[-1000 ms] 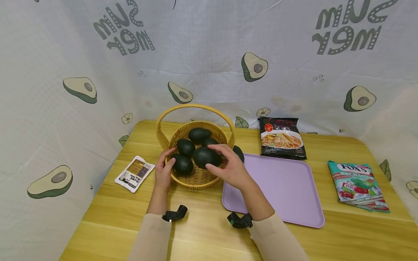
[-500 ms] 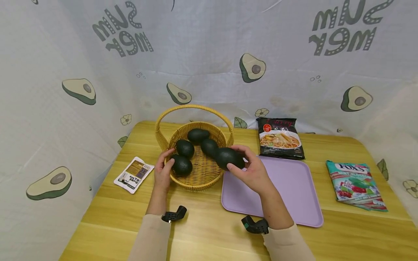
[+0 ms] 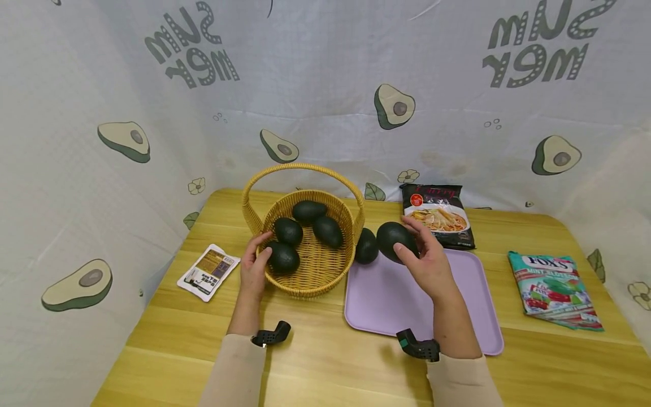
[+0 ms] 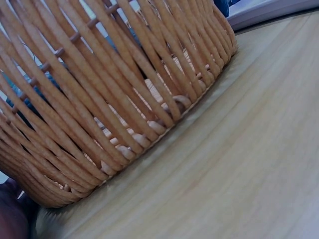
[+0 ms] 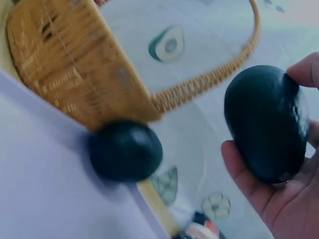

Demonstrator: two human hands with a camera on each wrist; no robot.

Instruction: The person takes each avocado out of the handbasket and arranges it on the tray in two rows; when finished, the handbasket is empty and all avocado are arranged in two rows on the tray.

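Observation:
A dark green avocado [image 3: 393, 242] is held between the thumb and fingers of my right hand [image 3: 429, 264], above the lilac tray [image 3: 386, 316]. The right wrist view shows this avocado [image 5: 266, 122] whole, fingers around its side. Another avocado [image 3: 367, 247] lies at the tray's back left corner, beside the wicker basket [image 3: 310, 291]. Inside the basket are several more avocados [image 3: 310, 212]. My left hand [image 3: 253, 268] grips the basket's left rim, thumb near an avocado [image 3: 282, 258]. In the left wrist view the basket's woven wall [image 4: 114, 84] fills the upper left.
Behind the tray lies a black noodle packet [image 3: 439, 217]. A teal candy bag [image 3: 556, 291] is on the right of the wooden table [image 3: 325, 367]. A small white and brown pouch [image 3: 208, 272] lies left of the basket. The basket handle [image 3: 304, 165] arches upward.
My right hand has carried the avocado from over the basket rightward to over the tray. The avocado at the tray's corner is now uncovered. The left hand has stayed on the rim.

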